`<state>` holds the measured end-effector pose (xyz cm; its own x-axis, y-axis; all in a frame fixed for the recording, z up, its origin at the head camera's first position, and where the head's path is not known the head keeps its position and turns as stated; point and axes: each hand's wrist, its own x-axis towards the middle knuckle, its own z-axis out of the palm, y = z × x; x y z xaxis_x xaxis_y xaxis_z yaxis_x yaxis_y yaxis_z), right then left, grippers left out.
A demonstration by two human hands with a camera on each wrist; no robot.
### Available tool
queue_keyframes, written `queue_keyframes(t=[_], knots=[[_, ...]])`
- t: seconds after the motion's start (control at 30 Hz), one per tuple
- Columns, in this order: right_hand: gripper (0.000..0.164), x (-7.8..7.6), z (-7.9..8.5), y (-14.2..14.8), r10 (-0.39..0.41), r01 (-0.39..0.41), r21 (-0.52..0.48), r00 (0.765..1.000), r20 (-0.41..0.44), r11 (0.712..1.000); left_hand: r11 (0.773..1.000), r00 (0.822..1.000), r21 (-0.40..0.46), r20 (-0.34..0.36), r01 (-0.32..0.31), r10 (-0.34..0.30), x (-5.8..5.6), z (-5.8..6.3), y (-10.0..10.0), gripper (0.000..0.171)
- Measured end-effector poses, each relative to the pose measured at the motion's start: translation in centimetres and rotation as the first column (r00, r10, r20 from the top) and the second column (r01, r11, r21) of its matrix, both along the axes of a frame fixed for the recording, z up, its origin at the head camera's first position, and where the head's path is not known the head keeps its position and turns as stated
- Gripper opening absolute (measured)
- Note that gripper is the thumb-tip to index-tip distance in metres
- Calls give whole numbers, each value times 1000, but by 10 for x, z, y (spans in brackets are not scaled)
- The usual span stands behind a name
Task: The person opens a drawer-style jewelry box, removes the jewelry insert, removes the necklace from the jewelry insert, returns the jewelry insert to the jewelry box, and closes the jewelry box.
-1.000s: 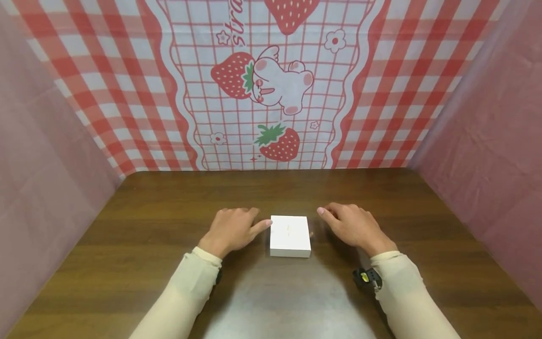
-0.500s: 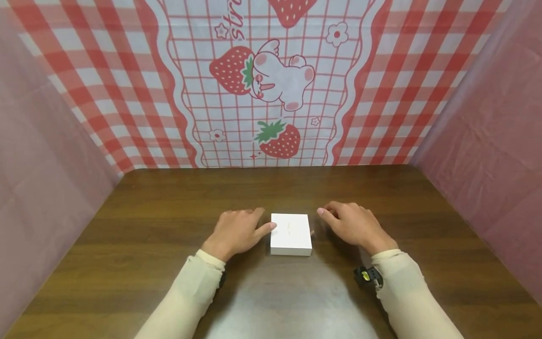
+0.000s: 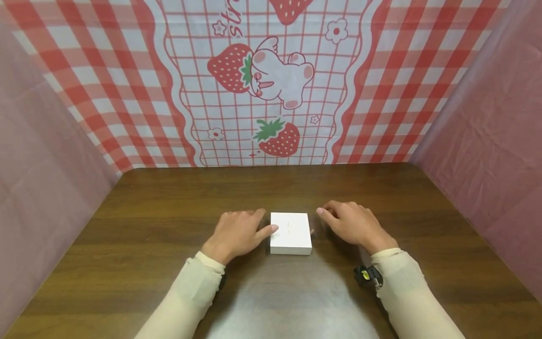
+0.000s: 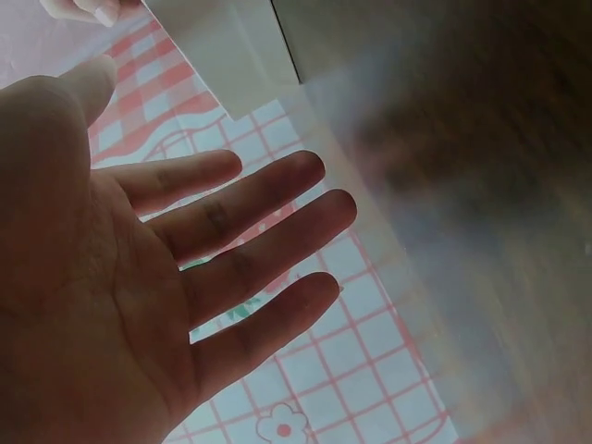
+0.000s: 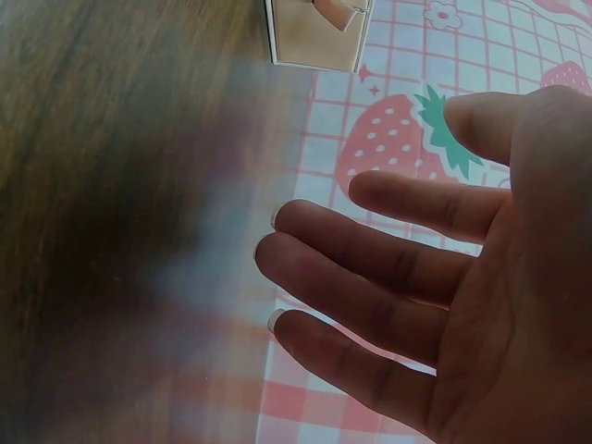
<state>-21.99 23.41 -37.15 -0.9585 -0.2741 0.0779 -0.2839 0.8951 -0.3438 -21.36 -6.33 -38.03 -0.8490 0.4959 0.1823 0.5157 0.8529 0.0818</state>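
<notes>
A flat, square white box (image 3: pixel 291 238) with faint small gold print on its lid lies on the wooden table between the hands. From its right side sticks a small brown tab (image 5: pixel 335 13), largest in the right wrist view. My left hand (image 3: pixel 237 234) is just left of the box, its thumb overlapping the lid's left edge in the head view. Its fingers are loosely spread and hold nothing in the left wrist view, below the box's side (image 4: pixel 231 55). To the right of the box, my right hand (image 3: pixel 354 223) has relaxed, slightly bent fingers with nothing in them.
The brown wooden table (image 3: pixel 169 197) extends around the box. A red-and-white checked cloth (image 3: pixel 389 84) with strawberries hangs at its back edge. Pink cloth walls (image 3: pixel 487 127) close in both sides. A black wrist device (image 3: pixel 367 276) sits under the right sleeve.
My left hand has shifted slightly right, bringing its thumb over the box's left edge. The right hand stays nearly where it was. The head view has tilted down a little.
</notes>
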Motion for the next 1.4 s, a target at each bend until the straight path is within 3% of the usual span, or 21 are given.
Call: queue_keyframes(t=[0.37, 0.93, 1.4], knots=[[58, -1, -2, 4, -4, 4, 2, 1000, -19, 1000, 999, 1000, -32, -2, 9, -9, 4, -8, 11, 65], [56, -3, -2, 5, -15, 15, 17, 1000, -14, 1000, 999, 999, -29, -1, 34, -34, 9, -5, 15, 68], [43, -1, -8, 0, -4, 3, 31, 1000, 16, 1000, 992, 993, -39, 5, 121, -121, 17, 0, 20, 63]])
